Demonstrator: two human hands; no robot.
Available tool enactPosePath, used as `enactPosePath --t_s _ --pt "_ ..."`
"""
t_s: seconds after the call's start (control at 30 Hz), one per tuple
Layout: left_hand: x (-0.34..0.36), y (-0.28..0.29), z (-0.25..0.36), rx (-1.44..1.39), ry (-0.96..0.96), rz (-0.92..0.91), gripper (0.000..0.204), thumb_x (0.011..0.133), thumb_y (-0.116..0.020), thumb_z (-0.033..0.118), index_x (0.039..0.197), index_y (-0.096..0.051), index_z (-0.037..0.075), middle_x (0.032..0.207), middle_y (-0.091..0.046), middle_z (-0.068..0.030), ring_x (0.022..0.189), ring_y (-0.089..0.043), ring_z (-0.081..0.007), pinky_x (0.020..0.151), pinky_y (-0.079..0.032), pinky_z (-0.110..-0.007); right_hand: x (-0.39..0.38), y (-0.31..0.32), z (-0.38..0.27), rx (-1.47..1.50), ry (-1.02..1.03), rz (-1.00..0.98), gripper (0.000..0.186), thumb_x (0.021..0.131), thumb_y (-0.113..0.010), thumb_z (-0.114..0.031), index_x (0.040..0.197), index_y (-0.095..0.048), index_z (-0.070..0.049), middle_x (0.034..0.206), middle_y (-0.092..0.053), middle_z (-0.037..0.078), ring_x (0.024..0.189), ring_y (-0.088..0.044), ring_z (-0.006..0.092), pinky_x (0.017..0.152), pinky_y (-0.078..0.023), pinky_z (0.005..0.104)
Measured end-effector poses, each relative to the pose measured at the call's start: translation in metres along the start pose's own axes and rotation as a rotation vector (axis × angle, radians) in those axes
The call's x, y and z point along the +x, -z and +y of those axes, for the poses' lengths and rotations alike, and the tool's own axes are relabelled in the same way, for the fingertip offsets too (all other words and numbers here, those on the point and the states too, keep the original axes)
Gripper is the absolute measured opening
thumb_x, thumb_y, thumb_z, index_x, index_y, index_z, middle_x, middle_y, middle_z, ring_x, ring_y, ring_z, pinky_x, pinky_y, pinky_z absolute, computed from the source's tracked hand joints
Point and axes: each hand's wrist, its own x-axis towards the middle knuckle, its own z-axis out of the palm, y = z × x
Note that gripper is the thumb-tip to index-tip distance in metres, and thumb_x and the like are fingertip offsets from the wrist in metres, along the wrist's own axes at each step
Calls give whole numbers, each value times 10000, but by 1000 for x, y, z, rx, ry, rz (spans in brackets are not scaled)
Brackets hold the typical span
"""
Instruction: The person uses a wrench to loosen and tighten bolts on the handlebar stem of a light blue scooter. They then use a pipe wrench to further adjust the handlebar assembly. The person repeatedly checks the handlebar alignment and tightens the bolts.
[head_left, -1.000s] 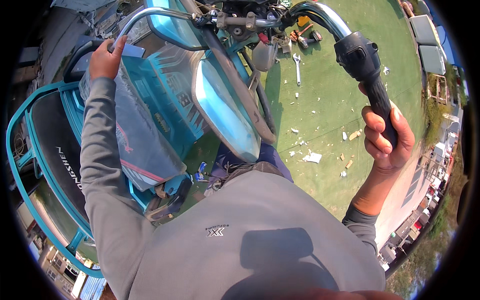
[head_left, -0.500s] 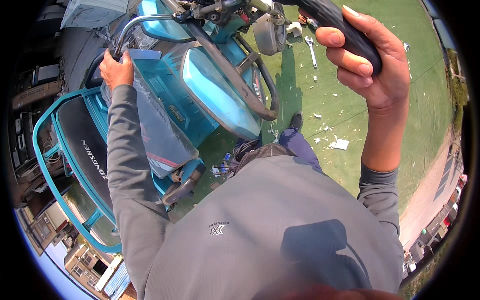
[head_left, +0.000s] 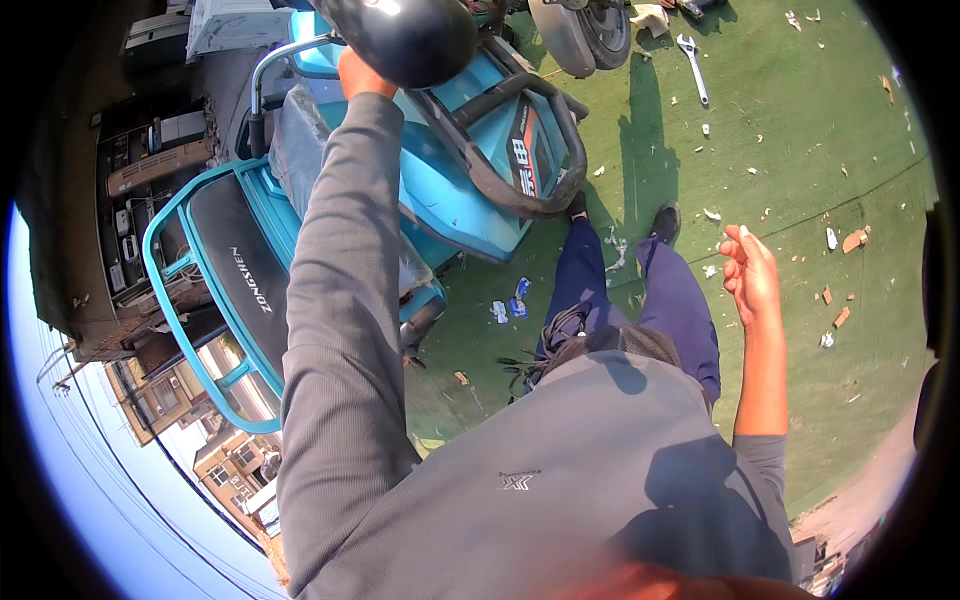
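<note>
My left hand (head_left: pixel 362 72) is raised at the top centre against the underside of a glossy black rounded part (head_left: pixel 398 35); its fingers are hidden there. Left of it a chrome handlebar (head_left: pixel 270 62) curves down to a dark grip. Around and below sits a cyan vehicle body (head_left: pixel 450 200) with dark tubular bars, a plastic-wrapped panel (head_left: pixel 305 130) and a black seat back (head_left: pixel 235 250) in a cyan rail frame. My right hand (head_left: pixel 750 275) hangs free at the right over the green ground, fingers loosely curved and holding nothing.
An adjustable wrench (head_left: pixel 692 65) lies near a wheel (head_left: pixel 595 30) at the top. Scraps (head_left: pixel 855 240) and blue wrappers (head_left: pixel 515 300) litter the green ground (head_left: pixel 800 180). My feet stand beside the vehicle. Buildings (head_left: pixel 230 470), overhead wires and stacked goods fill the left rim.
My right hand has let go of the black handlebar grip and dropped lower. My left hand has shifted rightward and up, under the black rounded part. The view has shifted with the vehicle higher in frame.
</note>
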Motion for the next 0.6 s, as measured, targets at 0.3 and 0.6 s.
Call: enactPosePath --t_s 0.3,0.6 --pt "26 -16 0 -359 163 -123 366 799 -767 241 1040 -746 -34 881 -720 -77 776 -636 -141 741 -492 -283 -42 180 180 111 -423 480 362 992 -566 -366 1161 -577 -46 801 -611 -2 506 -509 60 381 -367 203" --pt "27 -4 10 -264 -8 -174 348 783 -728 204 1038 -746 -32 890 -743 -80 796 -645 -147 790 -504 -290 -8 146 147 58 -260 286 409 995 -580 -373 1200 -570 -20 809 -598 1 533 -507 46 404 -366 192"
